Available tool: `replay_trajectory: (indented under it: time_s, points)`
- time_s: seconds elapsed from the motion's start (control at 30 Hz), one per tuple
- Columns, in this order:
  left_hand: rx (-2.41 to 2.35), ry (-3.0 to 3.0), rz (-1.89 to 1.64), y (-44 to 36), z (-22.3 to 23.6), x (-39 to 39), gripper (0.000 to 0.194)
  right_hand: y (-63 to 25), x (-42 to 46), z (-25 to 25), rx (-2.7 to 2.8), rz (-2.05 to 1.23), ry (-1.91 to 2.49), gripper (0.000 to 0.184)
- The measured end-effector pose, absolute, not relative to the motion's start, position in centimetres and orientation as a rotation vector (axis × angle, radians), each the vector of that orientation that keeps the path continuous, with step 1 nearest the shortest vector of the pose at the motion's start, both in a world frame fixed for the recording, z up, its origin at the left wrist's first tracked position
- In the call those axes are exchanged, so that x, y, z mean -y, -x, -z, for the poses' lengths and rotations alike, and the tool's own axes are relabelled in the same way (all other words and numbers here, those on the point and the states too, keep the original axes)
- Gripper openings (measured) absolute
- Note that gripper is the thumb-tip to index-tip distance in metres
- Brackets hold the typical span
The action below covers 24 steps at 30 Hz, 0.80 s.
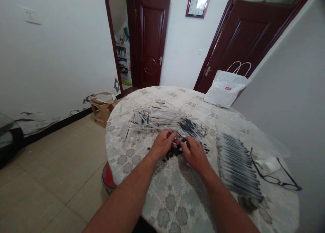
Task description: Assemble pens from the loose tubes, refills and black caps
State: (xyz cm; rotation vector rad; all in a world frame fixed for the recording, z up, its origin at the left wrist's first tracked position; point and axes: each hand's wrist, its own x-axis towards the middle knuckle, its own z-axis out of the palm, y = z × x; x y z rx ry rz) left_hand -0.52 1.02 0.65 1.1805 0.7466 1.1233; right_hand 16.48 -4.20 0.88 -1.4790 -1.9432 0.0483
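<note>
Lying on a flowered tablecloth, pale sticks face dark-red doors.

The right hand partly hides black pieces, and red print on the bag is illegible.

Bare left hand and right hand, bare forearms, a black patch of clothing between.

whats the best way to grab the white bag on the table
Probably by both looped handles, from above: they arch up over the top of the white bag, with nothing in view covering them. Its sides look creased, so squeezing there may crumple it.
</note>
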Motion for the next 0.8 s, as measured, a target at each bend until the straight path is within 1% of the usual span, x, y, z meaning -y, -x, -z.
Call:
replay_trajectory:
  time_s: [0.1,0.17,0.33,0.57,0.8]
  points:
    - [-0.694,-0.952,-1.248,0.7,-1.0,-1.3,0.033,-17.1,4.5,-1.0,1.873,-0.069,1.412,0.03]
    - [-0.636,-0.836,-1.312,0.9,-1.3,-1.5,0.034,-17.6,4.7,-1.0,1.843,-0.033,1.42,0.032]
    - [-0.56,-0.731,-1.372,1.2,-2.0,-1.4,0.035,-18.2,4.8,-1.2,1.871,0.04,1.434,0.031]
    - [-0.535,-0.69,-1.42,1.3,-2.2,-1.2,0.037,-18.2,4.9,-1.3,1.846,0.03,1.405,0.03]
    - [-0.593,-0.784,-1.353,0.9,-2.2,-0.9,0.039,-18.4,4.9,-1.3,1.864,0.042,1.438,0.03]
